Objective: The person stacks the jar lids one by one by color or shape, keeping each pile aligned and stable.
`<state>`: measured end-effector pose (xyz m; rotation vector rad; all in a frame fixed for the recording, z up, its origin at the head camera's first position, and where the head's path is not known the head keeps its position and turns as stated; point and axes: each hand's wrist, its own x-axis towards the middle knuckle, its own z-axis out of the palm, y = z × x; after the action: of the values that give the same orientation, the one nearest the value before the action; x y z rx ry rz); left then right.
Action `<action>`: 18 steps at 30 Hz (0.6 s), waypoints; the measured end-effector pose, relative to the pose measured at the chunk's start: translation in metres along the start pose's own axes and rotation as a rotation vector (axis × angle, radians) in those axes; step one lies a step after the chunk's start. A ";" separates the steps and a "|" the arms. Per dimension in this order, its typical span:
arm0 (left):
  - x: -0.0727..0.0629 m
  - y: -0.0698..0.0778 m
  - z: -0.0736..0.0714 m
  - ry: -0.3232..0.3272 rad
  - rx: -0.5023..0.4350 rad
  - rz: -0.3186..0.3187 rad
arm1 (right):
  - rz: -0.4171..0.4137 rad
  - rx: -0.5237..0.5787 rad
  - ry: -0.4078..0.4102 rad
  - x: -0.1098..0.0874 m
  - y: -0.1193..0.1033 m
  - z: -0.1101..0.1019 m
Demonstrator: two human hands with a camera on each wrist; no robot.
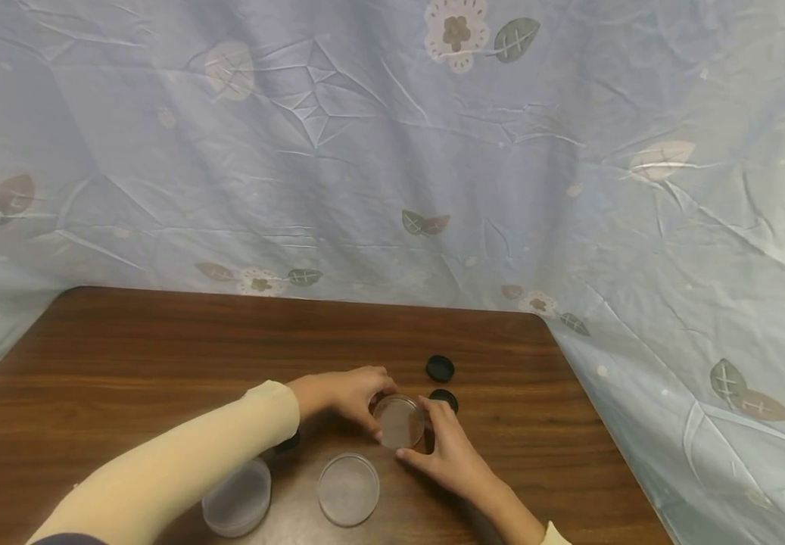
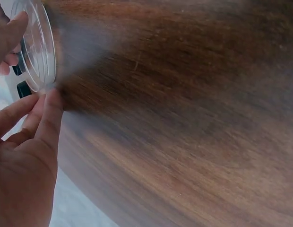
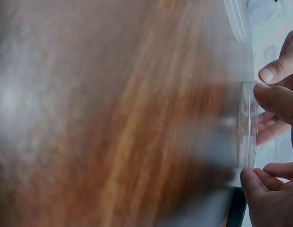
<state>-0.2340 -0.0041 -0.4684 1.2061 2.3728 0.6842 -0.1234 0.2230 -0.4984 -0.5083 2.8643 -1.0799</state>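
A clear, shallow round petri dish (image 1: 400, 424) is held between both hands near the middle of the table. My left hand (image 1: 354, 395) grips it by its left edge, thumb at the near side and fingers at the far side. On the opposite edge my right hand (image 1: 450, 450) pinches the rim between thumb and fingers. The right wrist view shows the dish (image 3: 248, 125) edge-on, with fingertips at its rim. Just in front lies a second clear round dish (image 1: 348, 490), flat on the wood. Farther left, a third clear dish (image 1: 238, 503) is partly covered by the left sleeve.
Two round black caps (image 1: 440, 369) lie beyond the right hand, the nearer one partly behind its fingers. Another black piece (image 1: 288, 443) peeks out by the left cuff. The brown wooden table (image 1: 160, 333) meets a patterned cloth (image 1: 378, 151) at the back and right.
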 end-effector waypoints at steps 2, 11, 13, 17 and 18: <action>0.000 0.002 0.001 -0.004 0.004 -0.016 | 0.004 -0.001 -0.011 0.000 0.000 0.001; -0.003 0.009 0.003 -0.040 0.068 -0.044 | 0.006 -0.069 -0.016 0.001 -0.002 0.005; -0.004 0.010 0.003 -0.048 0.079 -0.047 | 0.006 -0.090 -0.010 0.002 -0.002 0.006; -0.004 0.011 0.003 -0.070 0.111 -0.047 | 0.008 -0.117 -0.002 0.002 -0.003 0.008; -0.004 0.011 0.003 -0.073 0.117 -0.047 | 0.008 -0.121 -0.001 0.002 -0.003 0.008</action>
<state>-0.2230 -0.0006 -0.4639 1.1969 2.4001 0.4841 -0.1236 0.2152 -0.5021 -0.5025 2.9407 -0.9091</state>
